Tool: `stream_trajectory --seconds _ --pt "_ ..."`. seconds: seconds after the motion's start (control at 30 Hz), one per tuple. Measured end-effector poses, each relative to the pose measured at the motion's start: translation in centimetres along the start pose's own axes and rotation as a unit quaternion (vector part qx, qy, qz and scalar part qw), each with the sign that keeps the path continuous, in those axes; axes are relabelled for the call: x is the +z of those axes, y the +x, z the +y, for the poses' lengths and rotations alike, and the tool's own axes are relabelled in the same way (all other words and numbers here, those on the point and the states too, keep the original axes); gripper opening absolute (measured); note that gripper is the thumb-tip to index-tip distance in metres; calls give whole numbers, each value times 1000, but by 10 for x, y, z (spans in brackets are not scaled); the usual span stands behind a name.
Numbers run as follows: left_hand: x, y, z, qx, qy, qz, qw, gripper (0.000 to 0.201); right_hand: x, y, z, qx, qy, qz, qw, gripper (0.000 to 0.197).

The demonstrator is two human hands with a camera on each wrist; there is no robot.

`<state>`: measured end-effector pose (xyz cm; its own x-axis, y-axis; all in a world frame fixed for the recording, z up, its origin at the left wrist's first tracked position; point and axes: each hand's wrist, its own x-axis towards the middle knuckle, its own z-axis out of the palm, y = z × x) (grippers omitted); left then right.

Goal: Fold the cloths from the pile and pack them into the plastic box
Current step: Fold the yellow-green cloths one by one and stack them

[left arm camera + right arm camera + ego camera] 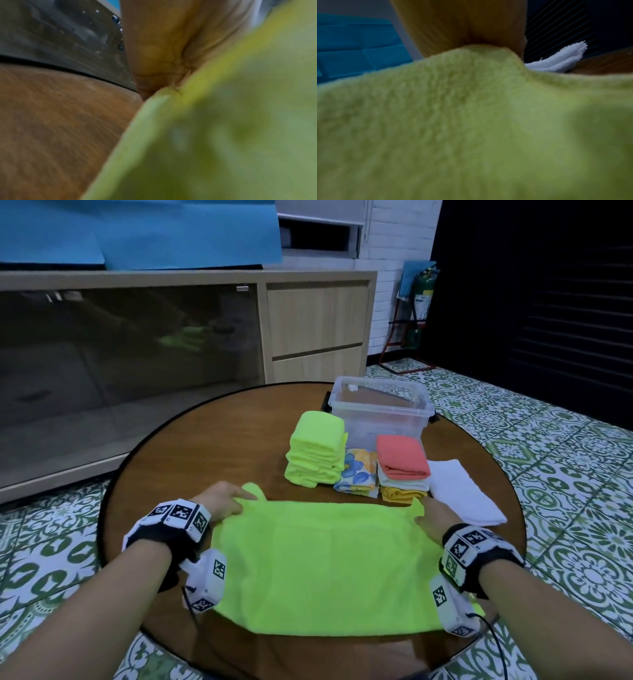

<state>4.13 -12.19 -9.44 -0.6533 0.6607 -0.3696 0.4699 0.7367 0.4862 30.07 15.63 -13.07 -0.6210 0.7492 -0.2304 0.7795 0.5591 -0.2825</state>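
A lime-green cloth (pixel 322 566) lies spread on the round wooden table (pixel 205 446) in front of me. My left hand (pixel 236 501) pinches its far left corner, and my right hand (pixel 426 517) pinches its far right corner. Both wrist views are filled with blurred green cloth (pixel 223 135) (pixel 471 128) held at the fingers. Behind the cloth stand a stack of folded green cloths (pixel 317 448), a floral cloth (pixel 356 470), a stack topped by a coral cloth (pixel 402 460), and a white cloth (pixel 462 491). The clear plastic box (pixel 380 405) stands beyond them, with nothing inside.
A wooden cabinet (pixel 315 326) with a dark glass door stands past the table. Patterned green floor tiles (pixel 548 440) surround the table. A fire extinguisher (pixel 423 306) on a red stand sits by the brick wall at the back right.
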Motion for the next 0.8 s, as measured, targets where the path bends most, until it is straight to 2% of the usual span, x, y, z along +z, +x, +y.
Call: stream_trajectory --seconds 0.1,0.2,0.27,0.3,0.37,0.43,0.5,0.57,0.6,0.7,0.8 --pt "1 -3 -1 17 12 70 997 64 1 2 3 -3 -18 -2 1000 35" --pt "10 -9 -8 -86 37 117 989 72 3 2 5 8 -1 13 1000 42" --pt "9 -14 -9 -111 44 165 979 56 1 1 5 19 16 80 997 40" --pt "6 -14 -9 -100 40 163 981 44 -2 -1 4 14 9 126 992 36" --pt "0 -13 -10 -81 45 86 992 34 -10 -3 3 -12 -24 176 984 28" --pt "-1 -12 -10 -84 76 -10 994 38 -16 -4 3 -41 -51 125 990 24" --pt "4 -11 -8 -84 123 -47 988 41 -19 -4 4 -49 -66 8 997 23" --pt "9 -7 -9 -83 150 -52 984 40 -22 -7 3 -54 -84 -80 992 30" --pt "11 -6 -9 -81 161 -49 982 37 -23 -10 3 -52 -83 -99 990 34" --pt "10 -7 -11 -63 167 -37 983 32 -29 -17 4 -34 -87 -129 987 27" --pt "-3 -8 -15 -40 106 -13 993 26 -37 -16 9 -40 -63 -158 985 23"
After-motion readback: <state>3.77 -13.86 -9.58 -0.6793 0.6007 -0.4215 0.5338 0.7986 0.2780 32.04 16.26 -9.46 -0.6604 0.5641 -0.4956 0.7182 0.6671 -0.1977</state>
